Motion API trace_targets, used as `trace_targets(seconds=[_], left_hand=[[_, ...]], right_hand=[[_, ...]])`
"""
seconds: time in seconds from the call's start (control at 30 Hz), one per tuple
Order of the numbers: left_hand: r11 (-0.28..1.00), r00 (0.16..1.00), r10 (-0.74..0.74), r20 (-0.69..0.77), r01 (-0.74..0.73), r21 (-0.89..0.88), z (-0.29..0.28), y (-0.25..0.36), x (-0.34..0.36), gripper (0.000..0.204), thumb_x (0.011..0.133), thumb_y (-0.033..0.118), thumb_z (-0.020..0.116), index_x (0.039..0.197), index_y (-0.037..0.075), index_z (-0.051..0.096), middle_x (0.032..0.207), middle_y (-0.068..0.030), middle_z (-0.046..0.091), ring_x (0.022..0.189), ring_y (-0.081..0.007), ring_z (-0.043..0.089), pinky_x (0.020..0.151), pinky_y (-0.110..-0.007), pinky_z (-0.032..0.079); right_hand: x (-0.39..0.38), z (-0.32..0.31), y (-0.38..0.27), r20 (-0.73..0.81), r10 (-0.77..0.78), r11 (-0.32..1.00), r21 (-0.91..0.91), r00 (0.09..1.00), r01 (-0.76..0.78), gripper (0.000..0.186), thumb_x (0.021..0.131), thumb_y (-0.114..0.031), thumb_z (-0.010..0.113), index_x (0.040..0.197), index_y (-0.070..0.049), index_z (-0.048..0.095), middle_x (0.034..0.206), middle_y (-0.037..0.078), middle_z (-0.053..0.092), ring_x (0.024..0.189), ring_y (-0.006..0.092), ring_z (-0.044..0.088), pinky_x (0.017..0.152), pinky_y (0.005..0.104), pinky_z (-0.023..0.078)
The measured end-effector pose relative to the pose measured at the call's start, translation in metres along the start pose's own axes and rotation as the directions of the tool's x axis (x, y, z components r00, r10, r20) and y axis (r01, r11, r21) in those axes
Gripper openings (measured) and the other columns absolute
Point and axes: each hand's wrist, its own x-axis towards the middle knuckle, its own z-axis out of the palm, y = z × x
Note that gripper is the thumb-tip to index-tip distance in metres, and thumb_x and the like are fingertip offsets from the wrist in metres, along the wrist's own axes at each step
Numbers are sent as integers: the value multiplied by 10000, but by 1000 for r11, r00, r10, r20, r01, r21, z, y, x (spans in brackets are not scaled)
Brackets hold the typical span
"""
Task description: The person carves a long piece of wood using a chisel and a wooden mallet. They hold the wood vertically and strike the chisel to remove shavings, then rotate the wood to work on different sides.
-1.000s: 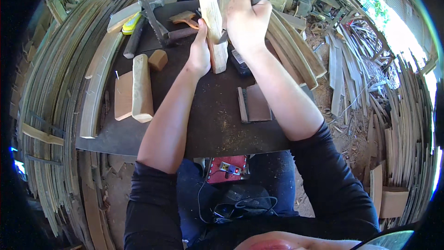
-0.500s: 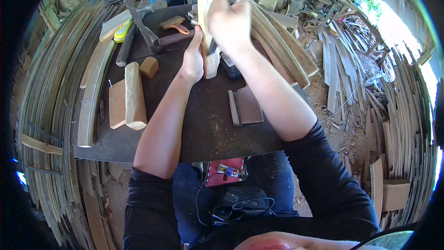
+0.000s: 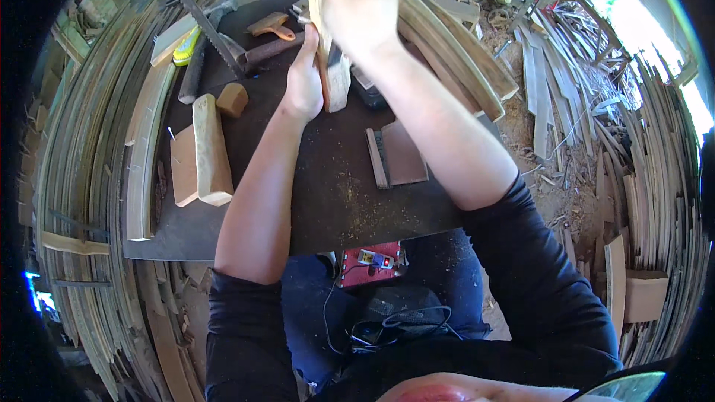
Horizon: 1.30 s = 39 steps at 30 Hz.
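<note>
A pale wooden piece [image 3: 338, 88] stands nearly upright over the far middle of the dark table. My left hand [image 3: 304, 83] holds its left side, thumb pointing up along the edge, with the other fingers hidden behind it. My right hand [image 3: 363, 13], slightly blurred, is closed around a hand tool right beside the wood. Dark metal of the tool [image 3: 334, 55] shows below the fist, against the wood's face; its exact kind is hard to make out.
On the dark table [image 3: 328, 201] lie a wood block [image 3: 213, 150], a small cube [image 3: 232, 100], a yellow brush [image 3: 186, 47], an orange-handled scraper-like tool [image 3: 272, 26], a saw blade [image 3: 197, 15] and a brown flat piece [image 3: 404, 152]. Long boards [image 3: 454, 52] rest at the right.
The view has shifted a little. The right fist has moved slightly left relative to the wood, and the tool's brown handle shows less above it. The left hand keeps its hold.
</note>
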Motion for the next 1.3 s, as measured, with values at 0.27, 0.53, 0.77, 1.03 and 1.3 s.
trace_targets(seconds=[0.27,0.53,0.77,1.03,1.3], left_hand=[[999,999,40,-26,-40,34,-11,-12,7,557,1037,448,313,1416,47,389,1368,-85,505,1236,-203,495,1054,-352,371],[997,999,36,-17,-34,74,-3,-10,7,566,1034,443,333,1445,54,350,1460,-83,415,1338,-210,391,1139,-358,256],[999,998,37,54,-39,28,3,-3,8,564,1029,476,319,1417,71,385,1358,-70,507,1207,-206,505,1050,-361,372],[999,999,-34,5,34,-3,2,-1,4,555,1042,444,282,1433,57,350,1395,-81,477,1287,-213,452,1085,-373,336],[1000,999,-3,40,2,10,1,-6,8,578,1038,477,258,1435,70,362,1395,-76,484,1284,-209,458,1083,-370,341]], right_hand=[[-4,9,19,-49,-107,992,-76,993,103,481,934,-238,569,553,50,514,480,224,528,470,337,618,450,405,439],[1,5,31,-24,-11,991,-131,1000,8,428,909,-237,584,591,47,546,556,263,564,571,382,650,508,429,472],[15,-1,29,-182,-229,973,-24,956,228,408,902,-215,583,624,83,564,550,279,563,595,404,655,539,440,498],[9,-10,21,-133,-48,999,-7,990,47,422,898,-205,572,598,92,563,540,270,564,581,371,668,520,433,493],[9,-5,28,-107,-75,992,-108,991,63,402,898,-208,568,640,100,590,576,295,574,642,410,667,588,439,535]])
